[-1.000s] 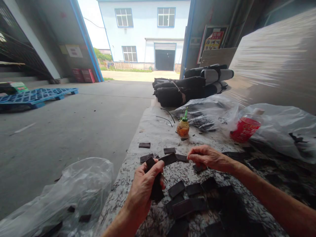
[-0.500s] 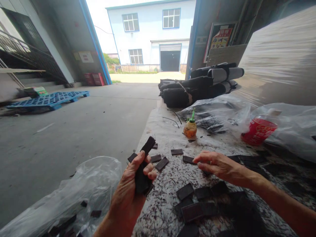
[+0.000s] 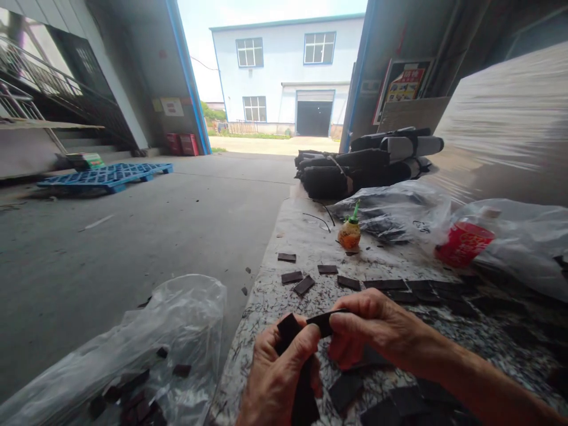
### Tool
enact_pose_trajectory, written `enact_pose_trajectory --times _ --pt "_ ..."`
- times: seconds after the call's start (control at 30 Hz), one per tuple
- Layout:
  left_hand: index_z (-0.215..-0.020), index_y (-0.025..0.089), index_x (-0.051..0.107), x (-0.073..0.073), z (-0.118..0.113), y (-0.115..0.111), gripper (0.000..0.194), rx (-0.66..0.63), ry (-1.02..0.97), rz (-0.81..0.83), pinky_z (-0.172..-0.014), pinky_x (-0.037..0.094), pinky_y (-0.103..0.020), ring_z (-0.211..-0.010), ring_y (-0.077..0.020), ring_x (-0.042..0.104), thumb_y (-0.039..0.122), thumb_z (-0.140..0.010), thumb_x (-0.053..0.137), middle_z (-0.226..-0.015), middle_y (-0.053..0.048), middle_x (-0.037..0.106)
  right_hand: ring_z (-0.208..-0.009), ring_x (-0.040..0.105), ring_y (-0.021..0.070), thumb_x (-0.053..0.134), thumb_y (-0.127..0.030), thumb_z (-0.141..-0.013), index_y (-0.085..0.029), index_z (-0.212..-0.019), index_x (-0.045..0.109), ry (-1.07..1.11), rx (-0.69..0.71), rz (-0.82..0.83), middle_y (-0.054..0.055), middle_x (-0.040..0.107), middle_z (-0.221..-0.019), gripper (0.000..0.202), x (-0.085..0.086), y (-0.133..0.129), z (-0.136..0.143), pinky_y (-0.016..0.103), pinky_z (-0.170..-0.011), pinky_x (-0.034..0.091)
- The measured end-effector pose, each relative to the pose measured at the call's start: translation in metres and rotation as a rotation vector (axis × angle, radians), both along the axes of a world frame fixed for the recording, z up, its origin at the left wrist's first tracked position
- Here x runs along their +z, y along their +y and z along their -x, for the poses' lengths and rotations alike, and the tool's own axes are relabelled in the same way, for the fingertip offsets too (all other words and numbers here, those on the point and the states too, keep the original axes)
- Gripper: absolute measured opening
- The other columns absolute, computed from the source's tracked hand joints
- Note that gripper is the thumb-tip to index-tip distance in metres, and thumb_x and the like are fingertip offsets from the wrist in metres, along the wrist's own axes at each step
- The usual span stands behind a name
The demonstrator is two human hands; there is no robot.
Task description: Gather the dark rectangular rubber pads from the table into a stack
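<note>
My left hand (image 3: 284,367) is closed around several black strips (image 3: 289,331), one end sticking up past the fingers and more hanging below the palm. Thumb and fingers of my right hand (image 3: 377,322) pinch the other end of a short black strip (image 3: 323,322), which spans the gap to my left thumb. Small dark rectangular pieces (image 3: 304,286) lie scattered beyond the hands on the thread-littered table (image 3: 257,307). A row of dark pieces (image 3: 384,284) runs to the right, and more black pieces (image 3: 346,390) lie under my right forearm.
An orange bottle with a green nozzle (image 3: 349,234) stands farther back, near a red-labelled plastic container (image 3: 465,241) and plastic bags (image 3: 403,207). Black rolls (image 3: 368,165) are piled behind. A clear bag with dark scraps (image 3: 186,331) is at the lower left, a blue pallet (image 3: 110,176) on the floor.
My right hand has moved left and toward me, meeting my left hand, and now pinches a strip there. My left hand has shifted right and lower. The view has turned slightly left.
</note>
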State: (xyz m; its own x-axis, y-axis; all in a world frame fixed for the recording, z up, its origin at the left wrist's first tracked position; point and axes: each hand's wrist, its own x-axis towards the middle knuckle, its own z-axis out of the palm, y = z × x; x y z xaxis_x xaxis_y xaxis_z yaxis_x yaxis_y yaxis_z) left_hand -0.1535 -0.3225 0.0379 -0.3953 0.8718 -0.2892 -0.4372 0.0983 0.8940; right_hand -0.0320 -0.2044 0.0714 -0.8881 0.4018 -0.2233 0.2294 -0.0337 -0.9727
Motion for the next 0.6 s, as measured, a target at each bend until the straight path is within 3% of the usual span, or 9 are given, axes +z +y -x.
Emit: enact_pose_trajectory --times 0.27,0.4,0.5,0.6 --pt "-0.066 0.019 0.051 -0.025 0.002 -0.018 0.045 -0.126 -0.045 0.061 -0.035 0.032 -0.017 -0.033 -0.0074 0.039 0.061 -0.07 0.064 -0.04 0.004 0.046 -0.061 0.069 0.0166 0.056 -0.057 -0.082 -0.012 -0.075 0.064 -0.066 -0.005 0.03 0.009 0.072 -0.071 0.047 -0.019 -0.019 -0.009 0.024 -0.057 0.052" --pt "-0.065 0.018 0.051 -0.032 0.003 -0.033 0.043 -0.089 0.057 0.026 -0.036 0.03 -0.016 -0.035 -0.0059 0.037 0.058 -0.07 0.067 -0.041 0.005 0.046 -0.06 0.068 0.0143 0.056 -0.055 -0.083 -0.013 -0.074 0.062 -0.066 -0.001 0.051 0.007 0.072 -0.071 0.043 -0.025 -0.042 -0.004 0.021 -0.056 0.05" --pt "-0.064 0.017 0.053 -0.037 0.006 -0.053 0.045 -0.082 0.11 0.027 -0.037 0.028 -0.016 -0.035 -0.0055 0.037 0.06 -0.074 0.062 -0.04 0.004 0.047 -0.065 0.068 0.0139 0.054 -0.051 -0.085 -0.014 -0.088 0.066 -0.059 0.049 0.097 0.007 0.073 -0.076 0.039 -0.024 -0.052 -0.003 0.021 -0.061 0.051" --pt "-0.069 0.019 0.053 -0.045 0.027 -0.087 0.043 0.093 0.021 0.094 -0.038 0.032 -0.018 -0.035 -0.0076 0.04 0.059 -0.07 0.067 -0.039 0.005 0.047 -0.068 0.068 0.0152 0.055 -0.054 -0.083 -0.017 -0.107 0.063 -0.075 -0.008 0.036 0.007 0.073 -0.083 0.045 -0.016 -0.039 -0.011 0.025 -0.065 0.052"
